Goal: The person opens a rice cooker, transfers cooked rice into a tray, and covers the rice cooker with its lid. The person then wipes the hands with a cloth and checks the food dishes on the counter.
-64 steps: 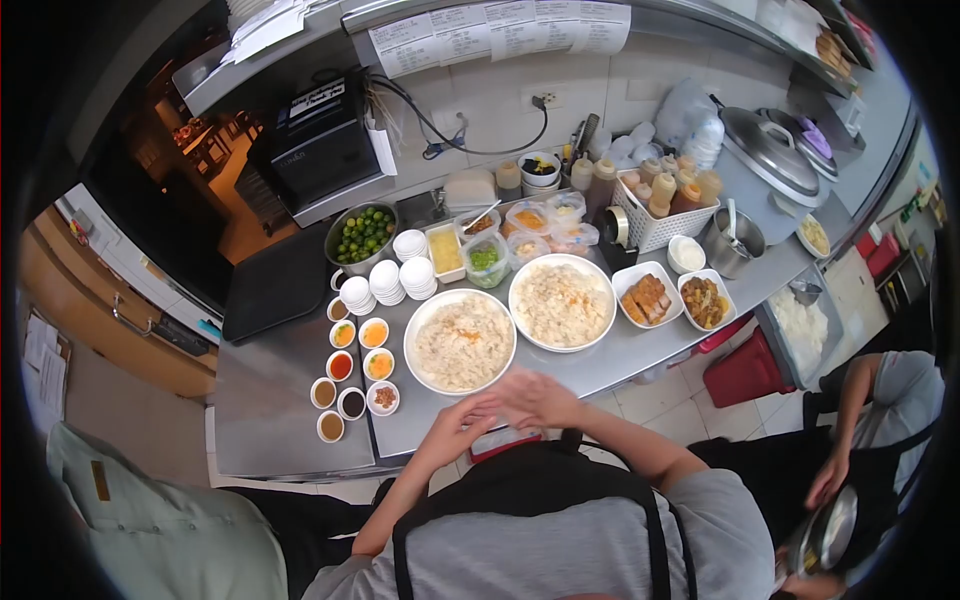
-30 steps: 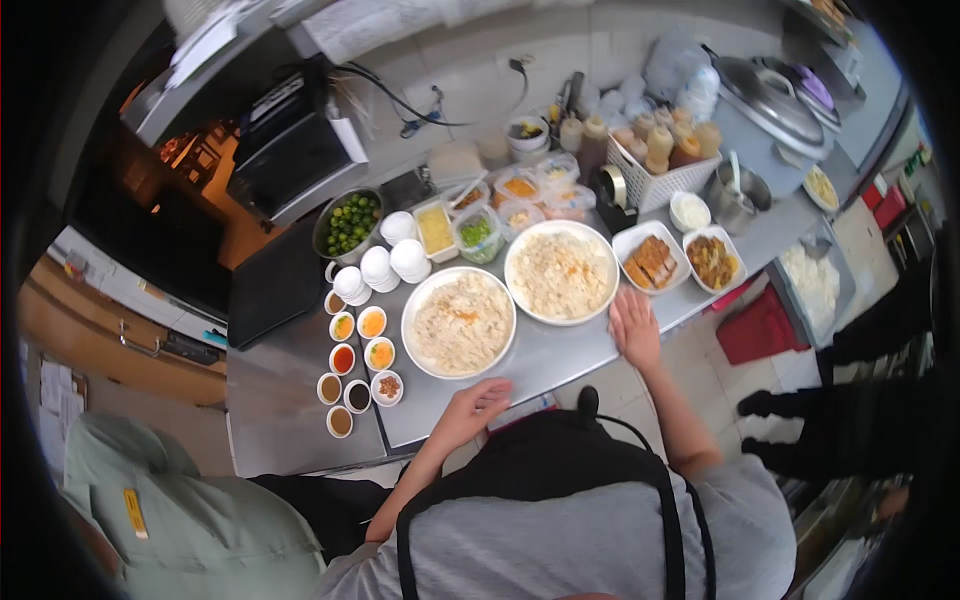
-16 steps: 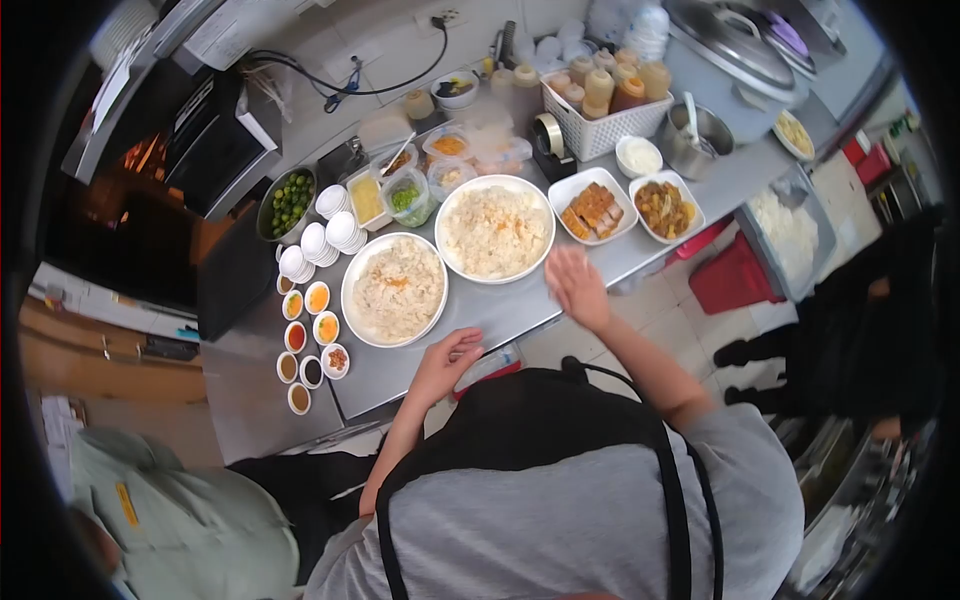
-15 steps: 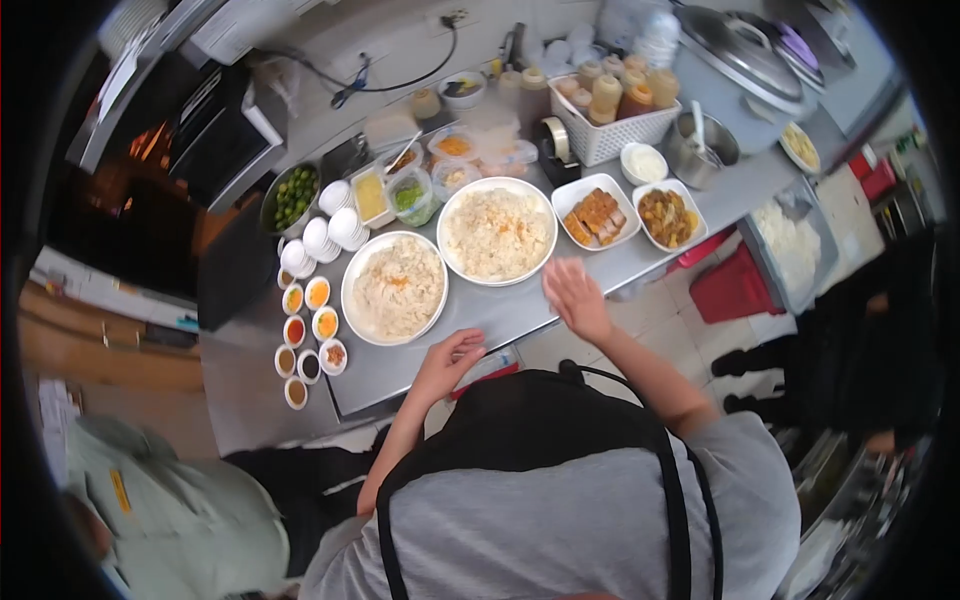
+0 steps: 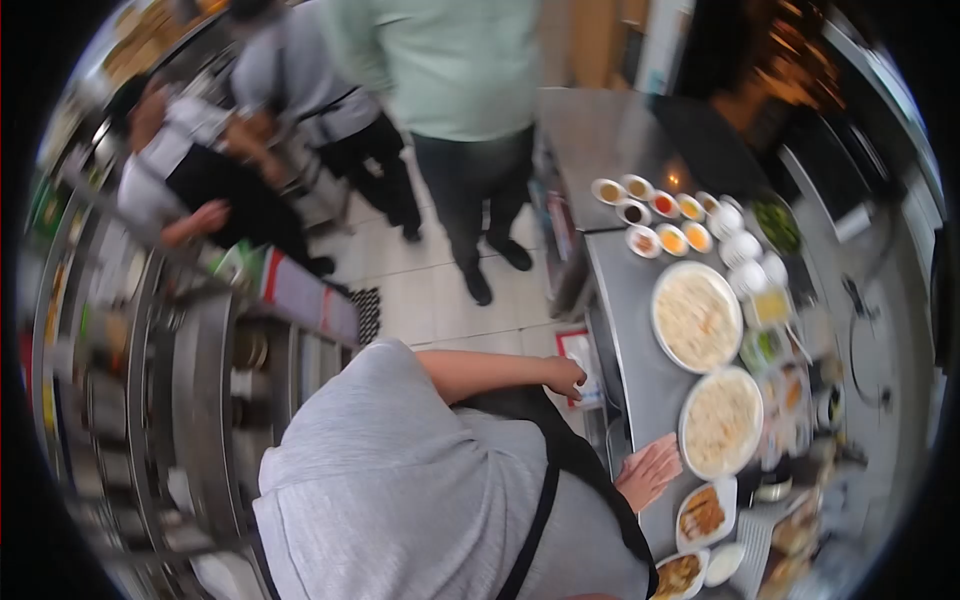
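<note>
Your view has swung toward co-workers (image 5: 455, 70); both filled bowls (image 5: 656, 320) sit ungripped.
Your right hand (image 5: 650, 472), fingers extended, looks empty beside the worktop (image 5: 622, 310); your left hand (image 5: 567, 377) curls, hold unclear.

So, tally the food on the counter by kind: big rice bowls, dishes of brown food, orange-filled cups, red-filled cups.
Big rice bowls: 2
Dishes of brown food: 2
Orange-filled cups: 3
Red-filled cups: 1
Total: 8
</note>
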`<act>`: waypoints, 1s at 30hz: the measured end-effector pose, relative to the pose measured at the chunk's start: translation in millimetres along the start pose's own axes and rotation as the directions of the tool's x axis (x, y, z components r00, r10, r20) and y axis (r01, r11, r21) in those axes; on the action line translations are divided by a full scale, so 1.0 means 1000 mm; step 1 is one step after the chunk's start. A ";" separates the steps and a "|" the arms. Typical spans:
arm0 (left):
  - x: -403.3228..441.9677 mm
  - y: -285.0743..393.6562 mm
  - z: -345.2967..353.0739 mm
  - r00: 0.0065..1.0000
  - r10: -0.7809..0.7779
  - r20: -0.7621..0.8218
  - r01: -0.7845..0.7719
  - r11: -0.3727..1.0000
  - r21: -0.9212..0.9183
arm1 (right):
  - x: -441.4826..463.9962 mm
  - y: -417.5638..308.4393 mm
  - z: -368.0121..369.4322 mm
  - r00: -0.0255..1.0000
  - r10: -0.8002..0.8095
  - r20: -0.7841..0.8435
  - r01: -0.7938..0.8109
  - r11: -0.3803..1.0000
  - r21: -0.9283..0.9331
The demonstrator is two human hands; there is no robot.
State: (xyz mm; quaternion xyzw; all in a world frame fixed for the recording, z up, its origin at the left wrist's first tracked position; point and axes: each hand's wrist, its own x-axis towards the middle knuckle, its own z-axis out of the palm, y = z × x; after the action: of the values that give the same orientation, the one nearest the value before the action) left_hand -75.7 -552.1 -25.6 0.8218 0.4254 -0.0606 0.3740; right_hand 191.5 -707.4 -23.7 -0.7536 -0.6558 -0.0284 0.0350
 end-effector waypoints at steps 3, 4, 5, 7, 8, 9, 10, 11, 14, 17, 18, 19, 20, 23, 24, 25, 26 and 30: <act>-0.043 -0.040 0.026 0.978 -0.193 -0.083 0.189 0.981 -0.051 | 0.036 -0.022 0.002 0.965 -0.253 -0.077 0.257 0.965 0.051; -0.056 -0.062 0.041 0.964 -0.255 -0.069 0.250 0.965 -0.078 | 0.050 -0.030 0.002 0.953 -0.291 -0.084 0.296 0.953 0.056; -0.067 -0.087 0.060 0.941 -0.337 -0.033 0.334 0.939 -0.078 | 0.064 -0.040 0.005 0.923 -0.364 -0.126 0.372 0.926 0.055; -0.100 -0.136 0.096 0.868 -0.495 0.033 0.496 0.866 -0.070 | 0.085 -0.062 -0.001 0.873 -0.455 -0.173 0.470 0.881 0.053; -0.122 -0.153 0.109 0.819 -0.571 0.057 0.574 0.817 -0.060 | 0.095 -0.073 -0.006 0.874 -0.462 -0.152 0.475 0.878 0.059; -0.149 -0.162 0.117 0.753 -0.657 0.010 0.657 0.751 -0.066 | 0.105 -0.083 -0.008 0.874 -0.467 -0.133 0.478 0.876 0.065; -0.177 -0.170 0.124 0.677 -0.735 -0.034 0.732 0.677 -0.077 | 0.113 -0.090 -0.008 0.873 -0.476 -0.104 0.483 0.873 0.061; -0.204 -0.180 0.132 0.586 -0.810 -0.025 0.797 0.582 -0.160 | 0.118 -0.095 -0.003 0.859 -0.498 -0.114 0.507 0.859 0.065; -0.263 -0.199 0.156 0.421 -0.907 0.012 0.860 0.395 -0.324 | 0.121 -0.100 0.013 0.852 -0.487 -0.193 0.485 0.872 -0.062; -0.295 -0.219 0.190 0.376 -0.926 0.025 0.849 0.333 -0.410 | 0.113 -0.111 -0.002 0.888 -0.416 -0.196 0.424 0.906 0.002; -0.302 -0.224 0.203 0.398 -0.917 0.017 0.839 0.357 -0.411 | 0.112 -0.112 0.000 0.879 -0.432 -0.203 0.443 0.897 0.007; -0.309 -0.222 0.211 0.404 -0.915 0.013 0.828 0.359 -0.432 | 0.114 -0.110 0.004 0.860 -0.459 -0.222 0.465 0.885 -0.026; -0.315 -0.219 0.220 0.411 -0.912 0.008 0.815 0.364 -0.451 | 0.114 -0.109 0.007 0.842 -0.483 -0.241 0.484 0.873 -0.061; -0.330 -0.226 0.253 0.538 -0.842 -0.030 0.732 0.485 -0.479 | 0.116 -0.109 0.008 0.809 -0.522 -0.269 0.527 0.848 -0.061; -0.335 -0.232 0.265 0.567 -0.823 -0.024 0.718 0.509 -0.475 | 0.116 -0.109 0.007 0.803 -0.527 -0.279 0.534 0.844 -0.058; -0.346 -0.229 0.261 0.573 -0.817 0.060 0.736 0.482 -0.475 | 0.116 -0.110 0.008 0.818 -0.519 -0.249 0.517 0.852 -0.077; -0.361 -0.227 0.261 0.563 -0.823 0.076 0.736 0.457 -0.499 | 0.116 -0.110 0.011 0.834 -0.507 -0.219 0.499 0.861 -0.092; -0.424 -0.262 0.278 0.539 -0.840 0.056 0.744 0.444 -0.500 | 0.096 -0.130 -0.013 0.687 -0.590 -0.423 0.502 0.807 -0.310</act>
State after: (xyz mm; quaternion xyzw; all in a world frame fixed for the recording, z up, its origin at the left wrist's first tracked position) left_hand -477.1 -920.4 -193.9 0.4101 0.7967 -0.0419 0.4419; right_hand 76.4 -596.0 0.1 -0.4891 -0.8132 -0.2876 0.1295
